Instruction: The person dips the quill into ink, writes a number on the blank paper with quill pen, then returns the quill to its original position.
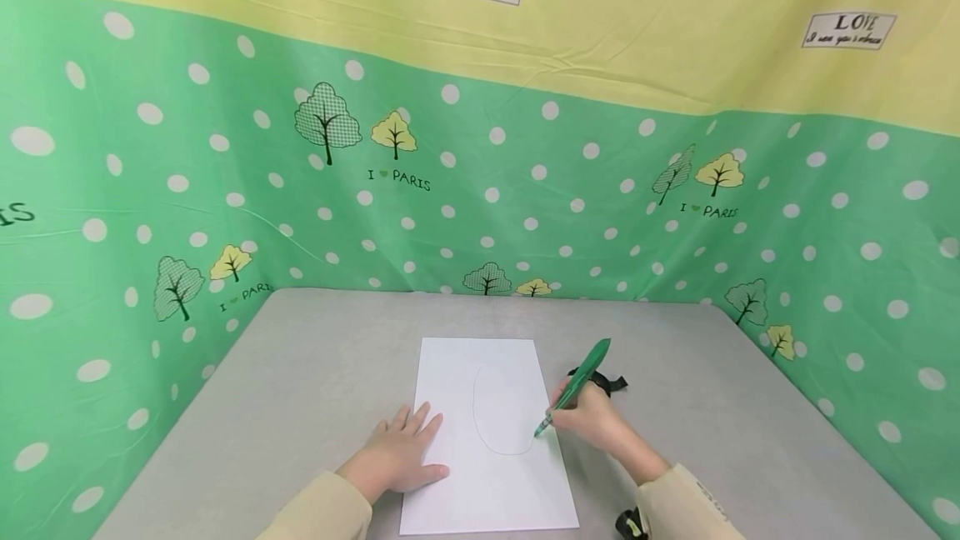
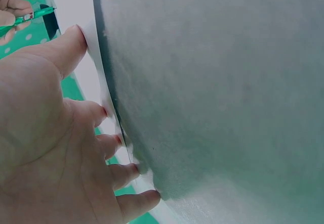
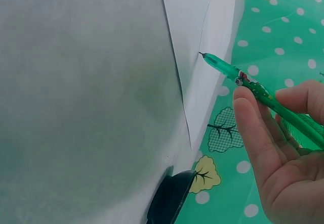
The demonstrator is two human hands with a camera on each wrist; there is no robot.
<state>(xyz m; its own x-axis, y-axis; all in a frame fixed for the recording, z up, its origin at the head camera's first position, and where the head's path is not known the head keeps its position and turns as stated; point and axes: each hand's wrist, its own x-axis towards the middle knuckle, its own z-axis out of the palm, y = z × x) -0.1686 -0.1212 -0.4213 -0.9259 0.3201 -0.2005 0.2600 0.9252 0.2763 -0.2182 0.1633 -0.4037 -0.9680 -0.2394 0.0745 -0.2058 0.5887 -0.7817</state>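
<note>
- Head view: I'm seeing the right hand [image 1: 591, 419] pinching a green pen [image 1: 582, 375], leaning up-right from the curve [image 1: 510, 454]
- left hand [image 1: 397, 455] is lying spread, gripping nothing, across the left edge of the paper [image 1: 487, 494]

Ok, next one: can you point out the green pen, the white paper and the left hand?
Green pen [image 1: 584, 373]: head view, on the upper barrel.
White paper [image 1: 501, 415]: head view, on the bare middle of the sheet.
Left hand [image 1: 397, 455]: head view, on the back of the hand.
</note>
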